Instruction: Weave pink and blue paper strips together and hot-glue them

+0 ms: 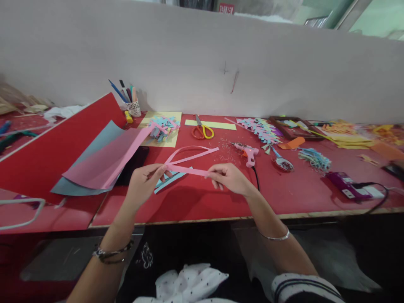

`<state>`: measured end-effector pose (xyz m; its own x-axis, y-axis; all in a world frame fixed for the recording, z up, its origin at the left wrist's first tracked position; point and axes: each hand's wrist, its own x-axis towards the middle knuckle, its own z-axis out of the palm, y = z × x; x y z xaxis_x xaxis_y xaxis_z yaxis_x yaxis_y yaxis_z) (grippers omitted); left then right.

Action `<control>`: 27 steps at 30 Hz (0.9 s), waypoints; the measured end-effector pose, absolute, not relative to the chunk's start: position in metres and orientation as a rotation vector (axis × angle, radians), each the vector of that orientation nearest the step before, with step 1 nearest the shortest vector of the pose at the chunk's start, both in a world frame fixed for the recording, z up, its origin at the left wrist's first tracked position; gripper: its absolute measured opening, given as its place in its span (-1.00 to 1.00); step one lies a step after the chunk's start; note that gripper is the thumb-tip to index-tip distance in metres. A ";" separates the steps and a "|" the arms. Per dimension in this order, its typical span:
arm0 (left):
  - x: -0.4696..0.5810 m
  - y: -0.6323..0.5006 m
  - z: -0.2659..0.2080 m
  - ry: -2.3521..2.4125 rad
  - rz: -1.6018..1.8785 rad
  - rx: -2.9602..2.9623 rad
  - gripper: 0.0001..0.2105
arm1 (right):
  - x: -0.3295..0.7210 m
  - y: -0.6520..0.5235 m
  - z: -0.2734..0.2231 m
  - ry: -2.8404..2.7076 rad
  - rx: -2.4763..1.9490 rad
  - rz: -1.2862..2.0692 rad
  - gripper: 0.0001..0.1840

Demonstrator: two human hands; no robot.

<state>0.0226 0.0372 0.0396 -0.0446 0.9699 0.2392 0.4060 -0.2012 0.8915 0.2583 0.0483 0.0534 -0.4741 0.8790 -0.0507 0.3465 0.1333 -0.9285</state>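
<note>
A pink paper strip (187,169) is stretched level above the red table between my two hands. My left hand (145,180) pinches its left end, where more pink strips (194,156) fan out behind, one of them curved. The strip's right end is pinched in my right hand (231,177). Light blue paper strips (172,182) lie on the table just under the pink one. Beyond my hands are scissors (203,130) with red and yellow handles. To the right of them lies a pink glue gun (246,152) with a black cord.
At left, pink paper (104,162) and blue paper (63,185) lean on a red board (78,139). A pen cup (134,108) stands by the wall. Fringed paper bundles (162,127), a spoon (283,163) and a purple power strip (347,185) lie about the table.
</note>
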 end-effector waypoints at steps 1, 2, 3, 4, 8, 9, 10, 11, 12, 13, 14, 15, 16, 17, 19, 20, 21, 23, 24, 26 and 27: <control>0.023 0.037 0.040 1.489 1.230 1.639 -0.69 | 0.259 0.049 0.053 -1.851 -1.174 1.335 -0.80; 0.024 0.036 0.040 1.509 1.239 1.625 -0.69 | 0.259 0.050 0.052 -1.803 -1.172 1.331 -0.80; 0.024 0.036 0.040 1.528 1.249 1.608 -0.69 | 0.258 0.050 0.051 -1.754 -1.170 1.319 -0.80; 0.025 0.035 0.040 1.546 1.262 1.589 -0.69 | 0.258 0.051 0.050 -1.705 -1.167 1.305 -0.80; 0.029 0.032 0.040 1.600 1.304 1.534 -0.71 | 0.258 0.051 0.045 -1.521 -1.127 1.262 -0.78; 0.029 0.032 0.041 1.604 1.306 1.528 -0.71 | 0.258 0.051 0.043 -1.486 -1.114 1.260 -0.78; 0.029 0.032 0.041 1.605 1.305 1.524 -0.71 | 0.258 0.051 0.041 -1.457 -1.104 1.261 -0.77; 0.030 0.031 0.041 1.605 1.301 1.521 -0.71 | 0.258 0.051 0.040 -1.436 -1.097 1.265 -0.77; 0.029 0.031 0.041 1.605 1.298 1.520 -0.70 | 0.258 0.051 0.039 -1.422 -1.096 1.271 -0.76; 0.029 0.031 0.041 1.604 1.295 1.519 -0.69 | 0.258 0.051 0.039 -1.411 -1.098 1.275 -0.76; 0.029 0.031 0.041 1.602 1.293 1.518 -0.69 | 0.258 0.051 0.039 -1.404 -1.101 1.280 -0.75; 0.029 0.032 0.040 1.600 1.291 1.518 -0.68 | 0.258 0.051 0.039 -1.400 -1.104 1.283 -0.75; 0.029 0.032 0.040 1.599 1.289 1.518 -0.68 | 0.258 0.051 0.039 -1.397 -1.107 1.282 -0.76; 0.028 0.032 0.039 1.598 1.288 1.518 -0.68 | 0.259 0.051 0.039 -1.394 -1.110 1.278 -0.76; 0.028 0.032 0.038 1.598 1.286 1.518 -0.68 | 0.260 0.050 0.040 -1.388 -1.112 1.263 -0.77; 0.028 0.032 0.037 1.599 1.288 1.518 -0.69 | 0.260 0.050 0.040 -1.386 -1.113 1.251 -0.78; 0.028 0.032 0.037 1.600 1.294 1.515 -0.69 | 0.261 0.050 0.041 -1.386 -1.116 1.236 -0.79; 0.028 0.032 0.035 1.609 1.320 1.500 -0.70 | 0.261 0.049 0.041 -1.391 -1.124 1.201 -0.80; 0.028 0.032 0.034 1.613 1.336 1.489 -0.70 | 0.261 0.049 0.041 -1.389 -1.128 1.178 -0.81; 0.029 0.032 0.033 1.615 1.380 1.463 -0.70 | 0.260 0.048 0.040 -1.375 -1.126 1.125 -0.80; 0.030 0.032 0.032 1.611 1.404 1.452 -0.71 | 0.260 0.048 0.040 -1.369 -1.121 1.099 -0.79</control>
<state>0.0296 0.0322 0.0323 -0.2646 0.9356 0.2338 0.3599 -0.1291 0.9240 0.2597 0.0477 0.0398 -0.0585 0.9869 0.1501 0.0669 0.1539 -0.9858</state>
